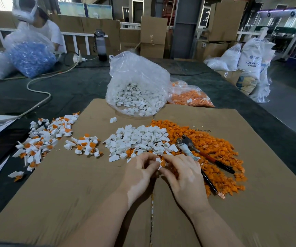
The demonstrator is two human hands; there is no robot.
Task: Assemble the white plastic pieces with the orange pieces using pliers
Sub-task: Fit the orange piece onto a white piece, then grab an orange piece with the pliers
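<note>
**White and orange piece held together between both hands**

A small white plastic piece (158, 160) and an orange piece (162, 164) are pinched together between the fingertips of the two hands, just above the cardboard sheet (72, 193). The left hand (140, 171) is curled, its thumb and fingers closed on the white piece; the right hand (181, 171) is likewise closed, its fingertips gripping the orange piece. How far the two parts are seated in each other cannot be told.

Just beyond the hands a heap of loose white pieces (140, 138) is spread on the cardboard, touching a wider heap of orange pieces (206, 145) to its right. The pliers (190, 146) are lying on the orange heap, untouched, with dark handles pointing toward the person. To the left, joined white-and-orange parts (44, 138) are scattered in a loose pile. Behind the heaps a clear bag of white pieces (136, 88) is standing open, and a bag of orange pieces (190, 97) is lying beside it on the dark tabletop (72, 86). At the far left a second person (42, 27) is seen behind a bag of blue parts (30, 56).
</note>
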